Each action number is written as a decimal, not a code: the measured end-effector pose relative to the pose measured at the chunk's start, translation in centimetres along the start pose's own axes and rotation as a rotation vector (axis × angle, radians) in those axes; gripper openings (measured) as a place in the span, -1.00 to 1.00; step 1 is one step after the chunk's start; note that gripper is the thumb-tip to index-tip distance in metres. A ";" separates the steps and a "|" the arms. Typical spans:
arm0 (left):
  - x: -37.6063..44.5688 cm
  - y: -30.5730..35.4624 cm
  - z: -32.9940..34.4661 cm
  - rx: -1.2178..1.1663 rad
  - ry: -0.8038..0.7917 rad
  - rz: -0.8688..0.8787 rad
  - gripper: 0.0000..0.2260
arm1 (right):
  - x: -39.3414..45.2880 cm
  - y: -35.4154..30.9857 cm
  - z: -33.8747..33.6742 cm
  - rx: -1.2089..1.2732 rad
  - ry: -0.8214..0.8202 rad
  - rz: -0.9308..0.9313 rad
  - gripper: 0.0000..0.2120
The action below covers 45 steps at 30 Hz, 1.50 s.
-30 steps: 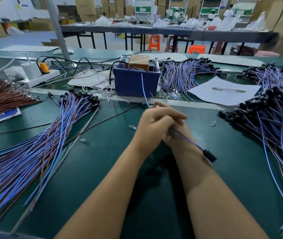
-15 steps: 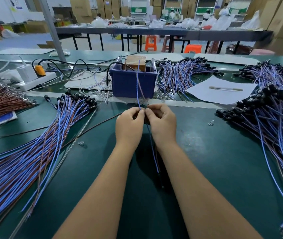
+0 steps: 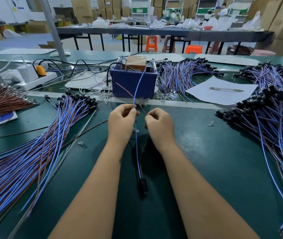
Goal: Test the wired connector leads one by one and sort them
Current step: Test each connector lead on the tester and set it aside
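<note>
Head view: one lead split between both hands, ends aimed at the blue bin.
Left hand pinches the blue wire, right hand the brown wire; the connector hangs below the wrists. Keep ends apart, touching contacts in the blue bin just ahead.

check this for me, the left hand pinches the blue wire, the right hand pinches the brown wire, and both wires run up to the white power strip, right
Not quite. In the head view the left hand pinches the thin blue wire and the right hand pinches the thin brown wire, but both wires reach toward the dark blue plastic bin, not the white power strip, which lies far left.
</note>
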<state>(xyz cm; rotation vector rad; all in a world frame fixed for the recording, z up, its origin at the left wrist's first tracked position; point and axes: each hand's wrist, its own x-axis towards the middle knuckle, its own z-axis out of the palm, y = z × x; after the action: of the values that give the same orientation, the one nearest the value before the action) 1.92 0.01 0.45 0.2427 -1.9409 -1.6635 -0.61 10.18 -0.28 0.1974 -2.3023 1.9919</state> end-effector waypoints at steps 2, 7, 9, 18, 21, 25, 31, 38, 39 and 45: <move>0.3 -0.2 -0.4 -0.034 0.022 -0.035 -0.88 | 0.0 -0.1 -0.3 -0.005 0.032 0.004 -0.83; 0.8 -0.7 -0.8 -0.035 0.127 -0.042 -0.83 | 0.3 -0.6 -1.0 0.211 0.076 0.038 -0.77; 0.8 -0.9 -0.9 -0.022 0.134 -0.029 -0.84 | 0.1 -0.8 -1.2 0.249 0.066 -0.012 -0.79; 1.0 -1.7 -1.6 0.071 0.200 -0.045 -0.92 | 0.2 -0.9 -1.4 0.299 0.111 -0.078 -0.81; 1.0 -1.7 -1.8 0.081 0.244 -0.071 -0.92 | 0.4 -0.8 -1.5 0.320 0.137 -0.027 -0.85; 1.1 -1.8 -1.9 0.098 0.269 -0.100 -0.92 | 0.6 -0.8 -1.6 0.336 0.164 0.013 -0.85; 1.3 -1.9 -1.8 0.119 0.250 -0.093 -0.93 | 0.8 -0.6 -1.6 0.296 0.171 -0.003 -0.85; 2.1 -2.4 -1.9 0.148 0.241 -0.103 -0.92 | 0.7 -0.5 -1.6 0.278 0.159 -0.004 -0.79; 2.3 -2.5 -2.0 0.156 0.247 -0.111 -0.91 | 0.7 -0.5 -1.6 0.275 0.159 -0.002 -0.79; 2.7 -2.7 -1.4 0.179 0.300 -0.089 -0.88 | 1.0 -0.2 -1.5 0.252 0.165 0.027 -0.78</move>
<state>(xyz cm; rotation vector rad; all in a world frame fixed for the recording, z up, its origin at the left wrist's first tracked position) -0.18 -3.02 -1.20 0.6192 -1.8697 -1.4128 -1.59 11.61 0.28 0.0173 -1.9636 2.2167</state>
